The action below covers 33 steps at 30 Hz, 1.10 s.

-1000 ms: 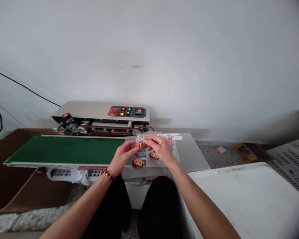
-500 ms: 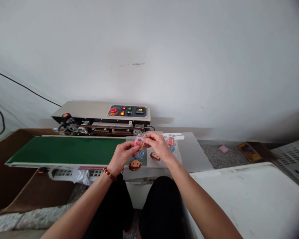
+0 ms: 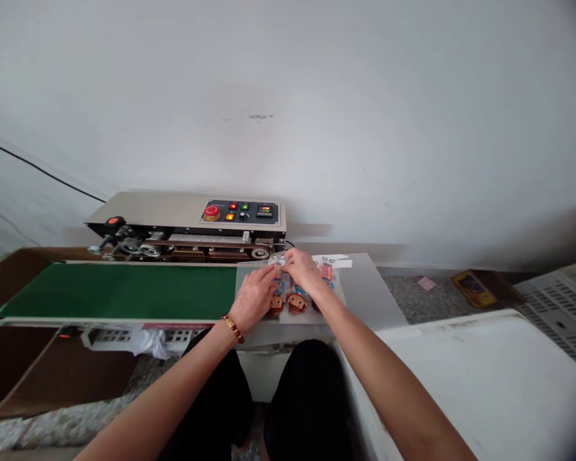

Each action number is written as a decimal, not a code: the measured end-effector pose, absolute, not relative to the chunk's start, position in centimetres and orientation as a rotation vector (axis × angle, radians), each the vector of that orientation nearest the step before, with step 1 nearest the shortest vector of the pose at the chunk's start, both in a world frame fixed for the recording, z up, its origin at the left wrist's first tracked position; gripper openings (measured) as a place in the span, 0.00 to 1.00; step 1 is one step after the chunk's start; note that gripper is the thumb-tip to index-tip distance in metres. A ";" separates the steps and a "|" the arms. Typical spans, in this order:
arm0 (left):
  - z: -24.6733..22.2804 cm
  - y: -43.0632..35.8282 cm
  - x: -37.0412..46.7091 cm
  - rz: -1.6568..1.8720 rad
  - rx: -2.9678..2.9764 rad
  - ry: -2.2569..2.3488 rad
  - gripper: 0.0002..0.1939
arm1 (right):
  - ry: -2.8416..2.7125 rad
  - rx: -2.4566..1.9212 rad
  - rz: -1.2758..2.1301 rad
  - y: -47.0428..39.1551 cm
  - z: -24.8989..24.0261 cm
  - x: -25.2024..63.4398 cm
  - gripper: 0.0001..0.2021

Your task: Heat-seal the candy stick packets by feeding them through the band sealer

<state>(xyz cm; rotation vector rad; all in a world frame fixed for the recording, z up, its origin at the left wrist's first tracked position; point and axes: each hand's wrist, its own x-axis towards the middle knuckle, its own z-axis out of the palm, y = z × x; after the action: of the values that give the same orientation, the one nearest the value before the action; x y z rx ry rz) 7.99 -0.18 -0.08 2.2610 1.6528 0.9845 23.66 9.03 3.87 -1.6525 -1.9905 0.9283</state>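
Note:
Clear printed packets with a brown cartoon face (image 3: 297, 303) lie side by side on a grey sheet (image 3: 372, 291) at the right end of a green belt (image 3: 139, 291). My left hand (image 3: 255, 296) rests over the leftmost packet (image 3: 276, 305), fingers together at its upper part. My right hand (image 3: 301, 269) pinches at the top edge of the packets, close to my left fingertips; what exactly lies between its fingers is too small to tell. Another packet (image 3: 327, 272) shows partly behind my right wrist.
Behind the belt stands a machine (image 3: 153, 211) with a red knob (image 3: 212, 212) and lit buttons. A white surface (image 3: 470, 384) is at the right, a cardboard box (image 3: 72, 378) at the left, and a crate (image 3: 559, 314) at the far right.
The leftmost packet has moved right and now lies against the others. My left hand has shifted right and flattened over it. The view has turned slightly.

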 end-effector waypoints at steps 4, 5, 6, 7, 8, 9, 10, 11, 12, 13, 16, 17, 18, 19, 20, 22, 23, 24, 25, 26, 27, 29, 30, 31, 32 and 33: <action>-0.8 0.3 8.7 0.729 2.482 1.603 0.21 | -2.149 -1.721 0.634 7.4 4.9 23.6 0.16; -0.9 0.4 8.7 0.701 2.498 1.607 0.21 | -2.211 -1.736 0.529 6.8 5.2 23.9 0.16; -0.9 0.4 8.8 0.683 2.505 1.614 0.21 | -2.267 -1.745 0.423 6.4 5.5 24.5 0.16; -0.8 0.4 8.8 0.671 2.506 1.622 0.21 | -2.310 -1.745 0.329 5.9 5.7 25.2 0.15; -0.8 0.3 8.8 0.664 2.503 1.634 0.21 | -2.339 -1.735 0.258 5.5 5.6 26.0 0.13; -0.8 0.3 8.8 0.657 2.497 1.653 0.21 | -2.365 -1.710 0.194 5.2 5.4 26.8 0.13; -0.9 0.2 8.8 0.650 2.490 1.678 0.21 | -2.390 -1.674 0.135 5.0 5.1 27.6 0.13; -0.9 0.1 8.7 0.638 2.484 1.702 0.22 | -2.416 -1.631 0.084 4.7 4.6 28.3 0.12; -1.0 0.0 8.6 0.622 2.481 1.723 0.22 | -2.447 -1.587 0.043 4.5 4.0 28.9 0.12; -1.1 -0.1 8.3 0.604 2.481 1.741 0.22 | -2.477 -1.539 0.010 4.4 3.4 29.3 0.13; -1.5 -0.2 6.4 0.547 2.497 1.780 0.20 | -2.551 -1.414 -0.040 4.0 2.1 29.6 0.15; -1.5 -0.4 5.3 0.538 2.505 1.792 0.19 | -2.570 -1.376 -0.035 3.9 1.9 29.4 0.15; -1.6 -0.5 4.1 0.538 2.512 1.805 0.18 | -2.584 -1.343 -0.021 3.8 1.9 29.0 0.15; -1.5 -0.8 2.8 0.544 2.516 1.818 0.17 | -2.594 -1.314 -0.004 3.8 1.8 28.5 0.15; -1.4 -1.0 1.5 0.556 2.515 1.836 0.17 | -2.604 -1.281 0.016 3.8 1.8 28.0 0.15; -0.9 -1.6 -0.6 0.601 2.491 1.910 0.17 | -2.616 -1.210 0.063 3.8 1.8 26.7 0.15; -0.6 -1.8 -1.1 0.625 2.476 1.953 0.17 | -2.617 -1.172 0.092 3.9 1.8 26.1 0.15; -0.2 -1.9 -1.2 0.644 2.469 1.979 0.17 | -2.611 -1.142 0.124 3.9 1.7 25.5 0.15; 0.0 -1.9 -0.8 0.659 2.477 1.979 0.16 | -2.604 -1.116 0.153 4.0 1.7 25.1 0.15; 0.2 -1.8 0.0 0.669 2.499 1.940 0.16 | -2.595 -1.101 0.179 4.1 1.7 24.9 0.16; 0.3 -1.6 1.2 0.676 2.530 1.859 0.16 | -2.583 -1.099 0.198 4.1 1.8 24.9 0.16; 0.2 -0.9 4.2 0.687 2.585 1.653 0.18 | -2.553 -1.124 0.218 4.3 2.0 25.6 0.17; 0.1 -0.6 5.7 0.690 2.595 1.569 0.20 | -2.533 -1.151 0.214 4.3 2.1 26.3 0.18; -0.1 -0.2 6.9 0.686 2.596 1.516 0.21 | -2.513 -1.185 0.205 4.4 2.3 27.1 0.18; -0.4 0.0 8.0 0.671 2.589 1.497 0.22 | -2.498 -1.224 0.193 4.4 2.5 28.1 0.18; -0.6 0.2 8.7 0.650 2.579 1.509 0.23 | -2.492 -1.262 0.180 4.4 2.6 29.0 0.18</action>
<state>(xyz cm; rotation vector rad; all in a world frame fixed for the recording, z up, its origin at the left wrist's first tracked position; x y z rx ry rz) 8.67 0.23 -0.61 2.5792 1.5092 0.6503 29.02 4.42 2.59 -1.2621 -2.4923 0.1796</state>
